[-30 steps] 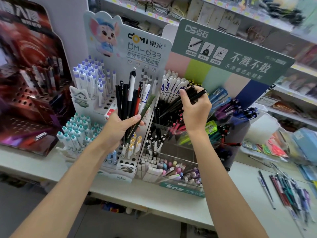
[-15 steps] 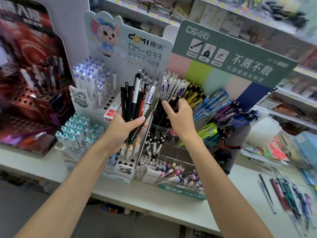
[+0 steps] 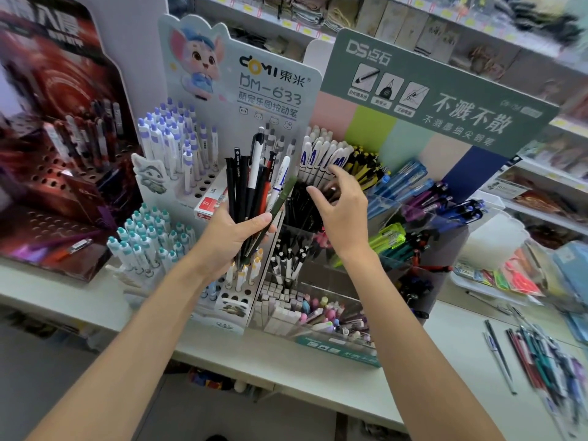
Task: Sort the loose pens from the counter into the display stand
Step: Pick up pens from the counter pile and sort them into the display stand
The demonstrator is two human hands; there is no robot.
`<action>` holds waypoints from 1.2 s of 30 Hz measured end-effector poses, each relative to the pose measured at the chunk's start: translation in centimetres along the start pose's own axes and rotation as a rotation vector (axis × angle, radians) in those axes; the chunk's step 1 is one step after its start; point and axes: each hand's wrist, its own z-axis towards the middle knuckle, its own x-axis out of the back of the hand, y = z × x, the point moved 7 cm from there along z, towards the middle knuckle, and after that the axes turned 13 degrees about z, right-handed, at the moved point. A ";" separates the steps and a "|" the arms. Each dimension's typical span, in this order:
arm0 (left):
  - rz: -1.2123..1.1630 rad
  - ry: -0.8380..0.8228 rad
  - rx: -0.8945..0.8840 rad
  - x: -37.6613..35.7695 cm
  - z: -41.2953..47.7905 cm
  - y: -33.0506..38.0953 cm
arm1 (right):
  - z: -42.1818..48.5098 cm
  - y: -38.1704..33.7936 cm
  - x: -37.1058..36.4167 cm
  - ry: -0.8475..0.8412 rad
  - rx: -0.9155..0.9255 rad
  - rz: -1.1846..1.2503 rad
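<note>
My left hand grips a fanned bunch of pens, mostly black, with a white-and-black one, a red one and a dark green one. It holds them upright in front of the display stand with the green header. My right hand hovers over the stand's compartment of black pens, fingers spread and holding nothing. A pile of loose pens lies on the white counter at the far right.
Left of the green-header stand is a white stand with a cartoon mouse, full of capped white pens. A dark red display sits at far left. Clear bins hold yellow, blue, purple pens. Shelves of stock run behind.
My right hand carried a black pen down into the black-pen compartment, let it go and now hovers open just above. My left hand with its bunch stayed in place.
</note>
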 end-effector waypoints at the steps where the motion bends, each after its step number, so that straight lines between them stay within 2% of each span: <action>1: 0.004 -0.002 0.003 0.0 -0.1 0.0 | -0.1 -0.3 0.1 0.015 0.034 0.011; 3: 0.003 -0.012 0.006 -0.2 -0.2 0.0 | -0.4 -0.4 -0.1 0.019 0.118 -0.013; 9: -0.044 -0.045 0.014 -0.5 -0.5 0.4 | -0.8 -0.3 -3.0 -0.146 0.224 -0.334; 11: -0.044 -0.060 0.000 -0.6 -0.5 0.6 | -0.9 -0.5 -2.5 -0.119 0.202 -0.293; 12: -0.056 -0.064 -0.003 -0.7 -0.5 0.6 | -0.9 -0.8 -1.7 -0.073 0.189 -0.219; 14: -0.094 -0.077 0.005 -1.0 -0.6 0.7 | -1.1 -1.8 0.4 0.015 0.090 0.079; 16: -0.110 -0.104 0.017 -1.6 -0.8 0.8 | -1.0 -2.7 0.7 -0.076 -0.095 0.376; 18: -0.108 -0.149 0.017 -2.5 -0.9 1.1 | -1.1 -3.5 0.2 -0.235 -0.205 0.441; 19: -0.108 -0.177 0.017 -3.1 -0.9 1.3 | -1.2 -3.6 0.3 -0.250 -0.248 0.477; 20: -0.101 -0.201 0.014 -3.5 -0.9 1.5 | -1.0 -3.2 0.8 -0.200 -0.312 0.559; 22: -0.080 -0.246 0.006 -4.3 -1.0 1.9 | -0.2 -1.9 3.0 0.020 -0.459 0.877; 24: -0.066 -0.299 -0.001 -5.0 -1.2 2.3 | 0.8 -1.1 5.5 0.209 -0.491 1.193; 25: -0.054 -0.326 -0.007 -5.5 -1.4 2.6 | 1.3 -1.0 6.5 0.234 -0.481 1.235; 27: -0.030 -0.383 -0.019 -6.4 -1.7 3.3 | 1.8 -1.7 7.4 0.122 -0.430 1.066; 30: -0.017 -0.427 -0.031 -7.4 -1.7 3.9 | 0.7 -3.3 6.2 -0.278 -0.363 0.503; 31: 0.001 -0.434 -0.027 -7.7 -1.7 4.0 | 0.2 -3.4 5.8 -0.364 -0.377 0.409; 36: 0.037 -0.534 -0.061 -9.0 -2.6 4.2 | -0.5 -2.4 5.8 -0.362 -0.444 0.498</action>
